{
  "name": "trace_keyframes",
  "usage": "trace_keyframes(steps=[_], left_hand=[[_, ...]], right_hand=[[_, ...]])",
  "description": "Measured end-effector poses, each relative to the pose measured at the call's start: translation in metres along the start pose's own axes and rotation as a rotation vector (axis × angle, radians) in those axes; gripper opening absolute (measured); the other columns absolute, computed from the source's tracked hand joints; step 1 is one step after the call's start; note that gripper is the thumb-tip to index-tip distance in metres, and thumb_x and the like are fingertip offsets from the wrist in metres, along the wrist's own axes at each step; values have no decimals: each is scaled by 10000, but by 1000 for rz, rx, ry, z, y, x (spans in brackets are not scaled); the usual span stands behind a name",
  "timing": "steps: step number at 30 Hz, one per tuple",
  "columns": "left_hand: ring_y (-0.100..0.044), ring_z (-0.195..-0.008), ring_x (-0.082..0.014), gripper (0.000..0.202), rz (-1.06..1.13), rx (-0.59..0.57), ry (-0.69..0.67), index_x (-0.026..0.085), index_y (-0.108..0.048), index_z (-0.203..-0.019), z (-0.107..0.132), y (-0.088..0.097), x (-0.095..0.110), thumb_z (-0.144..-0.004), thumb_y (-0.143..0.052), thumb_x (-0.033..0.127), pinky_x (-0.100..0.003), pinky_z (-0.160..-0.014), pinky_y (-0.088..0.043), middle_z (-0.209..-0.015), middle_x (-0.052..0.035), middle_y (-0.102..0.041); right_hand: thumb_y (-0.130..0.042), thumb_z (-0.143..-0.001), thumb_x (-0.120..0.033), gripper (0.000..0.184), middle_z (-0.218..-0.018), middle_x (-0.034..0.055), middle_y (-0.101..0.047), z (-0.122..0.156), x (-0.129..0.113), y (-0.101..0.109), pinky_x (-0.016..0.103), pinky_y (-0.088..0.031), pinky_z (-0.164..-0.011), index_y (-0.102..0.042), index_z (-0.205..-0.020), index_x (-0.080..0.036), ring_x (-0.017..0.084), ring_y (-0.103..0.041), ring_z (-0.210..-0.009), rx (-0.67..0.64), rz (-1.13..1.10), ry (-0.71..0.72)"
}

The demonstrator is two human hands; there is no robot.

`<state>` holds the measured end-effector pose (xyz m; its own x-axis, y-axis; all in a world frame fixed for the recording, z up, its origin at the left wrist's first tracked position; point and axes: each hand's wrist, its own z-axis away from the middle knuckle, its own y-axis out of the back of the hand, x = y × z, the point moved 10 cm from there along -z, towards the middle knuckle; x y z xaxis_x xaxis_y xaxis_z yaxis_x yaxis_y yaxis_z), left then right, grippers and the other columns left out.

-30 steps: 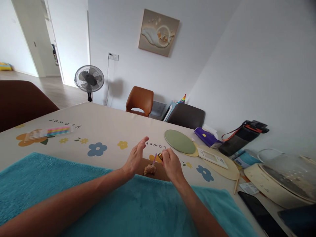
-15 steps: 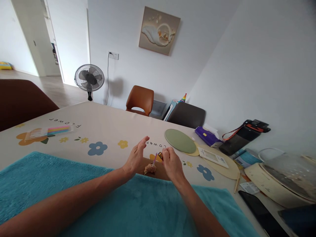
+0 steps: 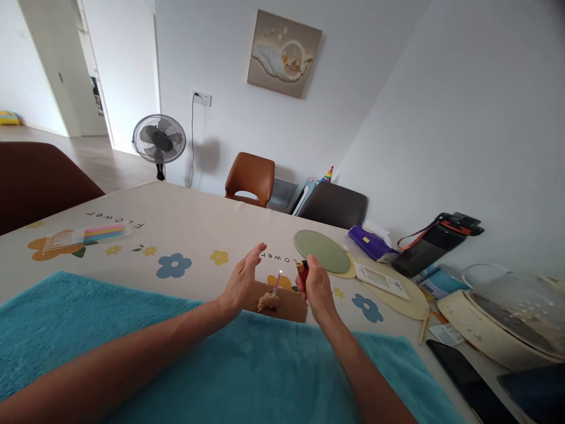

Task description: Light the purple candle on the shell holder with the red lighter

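A thin purple candle [image 3: 276,284] stands slightly tilted in a lumpy tan piece [image 3: 267,302], which looks like ginger root or a bit of pastry. A small bright flame shows at the candle's tip. The lump rests on a brown board [image 3: 293,307] beyond the towel's edge. To the right of the candle, my right hand [image 3: 318,288] is closed around a red lighter [image 3: 302,271] with a metal top, held apart from the wick. On the other side my left hand [image 3: 242,281] is held upright and flat, fingers stretched out, cupped beside the flame and holding nothing.
A blue towel [image 3: 212,365] covers the near side of the table. Packed coloured candles [image 3: 88,235] lie at left. Rightward are a green oval mat [image 3: 322,251], a purple tissue pack [image 3: 371,242], a black bottle [image 3: 430,244], a phone [image 3: 470,383] and a cream appliance [image 3: 489,330].
My right hand has drawn back to the right with the lighter, away from the candle tip. A flame now shows clearly on the candle. My left hand has stayed in place.
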<state>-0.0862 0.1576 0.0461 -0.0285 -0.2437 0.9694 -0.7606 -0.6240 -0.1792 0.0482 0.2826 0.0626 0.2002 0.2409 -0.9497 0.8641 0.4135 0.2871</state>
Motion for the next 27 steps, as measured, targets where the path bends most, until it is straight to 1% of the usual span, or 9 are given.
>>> trace_keyframes(steps=[2, 3, 5, 6, 8, 12, 15, 22, 27], left_hand=[[-417, -1285, -235, 502, 20, -2, 18, 221, -486, -1298, 1, 0, -1, -922, -281, 482, -404, -1077, -324, -1402, -53, -462], [-418, -1284, -238, 505, 25, -5, 22, 228, -482, -1302, 1, 0, -1, -920, -284, 492, -407, -1078, -322, -1405, -49, -459], [-415, -1286, -244, 514, 29, -9, 28, 239, -478, -1306, 1, 0, -2, -914, -287, 512, -409, -1078, -321, -1409, -41, -454], [-413, -1288, -247, 517, 27, -10, 34, 241, -477, -1307, 2, 0, -2, -913, -285, 516, -410, -1079, -319, -1411, -39, -452], [-407, -1291, -250, 520, 22, -12, 53, 238, -472, -1311, 3, -1, -2, -916, -275, 512, -412, -1081, -313, -1413, -41, -449], [-402, -1294, -252, 515, 15, -16, 74, 244, -471, -1310, 6, -2, -1, -918, -260, 505, -411, -1075, -320, -1415, -38, -446], [-400, -1295, -250, 517, 9, -27, 92, 244, -469, -1309, 8, -3, -1, -914, -264, 507, -408, -1074, -318, -1417, -38, -442], [-403, -1294, -240, 508, -3, -32, 105, 254, -488, -1288, 10, -3, -4, -915, -247, 501, -396, -1069, -324, -1416, -40, -444], [-387, -1306, -235, 519, 3, -35, 109, 214, -490, -1288, 12, -5, 2, -918, -249, 487, -399, -1092, -291, -1422, -61, -434]], right_hand=[[-288, -850, -607, 527, -383, -23, -394, -6, 22, 2, 247, -322, -391, -412, -525, -212, 112, -356, -352, 7, -172, -117], [-289, -847, -607, 521, -395, -25, -406, -8, 34, 6, 242, -330, -379, -436, -549, -206, 109, -361, -349, 45, -244, -184], [-345, -832, -588, 467, -429, -31, -435, -11, 59, 14, 235, -354, -363, -469, -610, -196, 105, -380, -350, 150, -387, -309], [-372, -823, -574, 439, -436, -37, -437, -12, 68, 18, 234, -364, -357, -468, -624, -195, 102, -383, -347, 188, -438, -351], [-403, -814, -544, 399, -428, -47, -425, -14, 78, 23, 232, -377, -346, -454, -622, -197, 100, -379, -338, 235, -498, -374], [-397, -814, -509, 382, -399, -47, -408, -20, 82, 36, 225, -381, -342, -444, -596, -199, 98, -377, -329, 312, -495, -328], [-392, -812, -508, 382, -404, -49, -405, -22, 84, 40, 222, -375, -346, -434, -588, -202, 96, -378, -325, 343, -503, -319], [-409, -800, -498, 356, -416, -52, -406, -24, 85, 43, 214, -366, -350, -414, -588, -212, 91, -373, -329, 345, -536, -271], [-407, -805, -504, 364, -423, -52, -408, -25, 84, 43, 214, -366, -353, -419, -594, -208, 91, -378, -333, 337, -540, -264]])
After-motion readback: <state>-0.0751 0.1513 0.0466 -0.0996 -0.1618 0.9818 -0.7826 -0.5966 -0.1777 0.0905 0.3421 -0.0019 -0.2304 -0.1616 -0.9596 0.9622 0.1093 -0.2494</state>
